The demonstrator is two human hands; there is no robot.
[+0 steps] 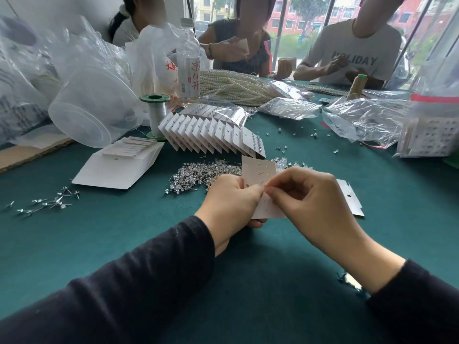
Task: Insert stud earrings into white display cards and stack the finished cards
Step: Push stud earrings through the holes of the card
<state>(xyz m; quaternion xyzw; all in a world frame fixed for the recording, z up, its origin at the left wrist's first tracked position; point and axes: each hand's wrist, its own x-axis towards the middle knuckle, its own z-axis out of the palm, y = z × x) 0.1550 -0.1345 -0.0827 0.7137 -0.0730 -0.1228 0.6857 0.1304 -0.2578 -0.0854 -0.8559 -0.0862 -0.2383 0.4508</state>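
While a white display card (259, 170) is held upright above the green table (248, 281), it is gripped from its left edge by the left hand (231, 202), whose fingers are curled round it. The thumb and forefinger of the right hand (305, 194) are pinched together on the card beside the left thumb; whether a stud is caught between those fingertips cannot be told. Small holes and slits are seen on the card above the pinch.

Just behind the grip, a heap of stud earrings (198, 175) is spread on the cloth. Beyond that heap, a fanned row of finished cards (211, 135) is laid overlapping. Further left of the grip, a stack of blank cards (116, 167) is set down, and a few loose studs (47, 202) are scattered nearer the left sleeve. Another single card (350, 197) is partly hidden behind the right hand. Well behind the grip, a green-topped spool (156, 115), a clear bottle (190, 63) and strands of pearls (233, 88) are seen.
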